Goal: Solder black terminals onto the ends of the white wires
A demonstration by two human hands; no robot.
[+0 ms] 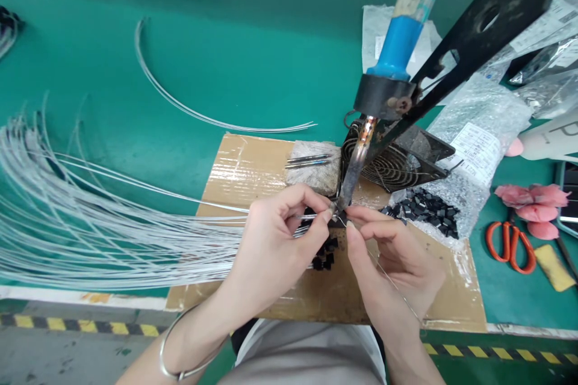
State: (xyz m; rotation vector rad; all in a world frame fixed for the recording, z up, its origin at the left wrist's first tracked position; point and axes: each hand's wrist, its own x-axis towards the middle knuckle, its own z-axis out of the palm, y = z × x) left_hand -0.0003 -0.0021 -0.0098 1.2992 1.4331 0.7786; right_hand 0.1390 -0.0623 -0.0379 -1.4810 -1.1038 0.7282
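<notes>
My left hand (275,240) pinches a thin white wire (217,207) by its end, close under the tip of a soldering iron (359,156) with a blue handle that rests in a black stand. My right hand (392,258) pinches a fine strand of solder wire (397,286) and holds its end at the same spot. Both hands meet over a small black part on a taped cardboard sheet (244,168). A few small black parts (324,255) lie just beneath my left fingers.
A large fan of white wires (90,222) spreads over the green table at the left. A bubble-wrap bag with several black parts (424,210) lies at the right, beside red scissors (510,246) and pink pieces (533,195). A sponge (316,168) sits behind the hands.
</notes>
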